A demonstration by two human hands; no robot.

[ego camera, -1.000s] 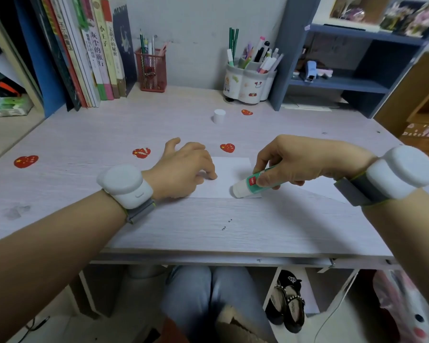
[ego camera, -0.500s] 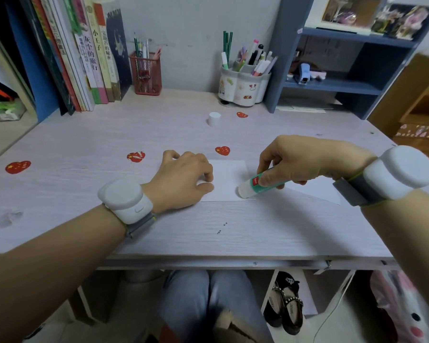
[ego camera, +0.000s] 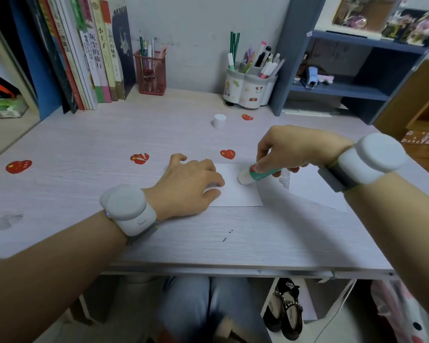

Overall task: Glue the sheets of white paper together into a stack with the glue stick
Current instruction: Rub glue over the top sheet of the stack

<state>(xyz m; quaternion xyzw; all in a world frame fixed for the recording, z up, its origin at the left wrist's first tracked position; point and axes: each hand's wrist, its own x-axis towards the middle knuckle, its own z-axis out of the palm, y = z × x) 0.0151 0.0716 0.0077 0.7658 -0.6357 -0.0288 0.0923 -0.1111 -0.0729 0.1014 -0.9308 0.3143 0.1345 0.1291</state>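
White paper sheet lies flat on the desk near the front edge, its left part hidden under the left hand, which rests on it w/ fingers loosely bent, gripping nothing. Right hand pinches the green-and-white glue stick, tilted, white tip touching the sheet's right half; label too blurred to read. More white paper sits to the right, partly covered by the right wrist, and a white cap stands well behind.
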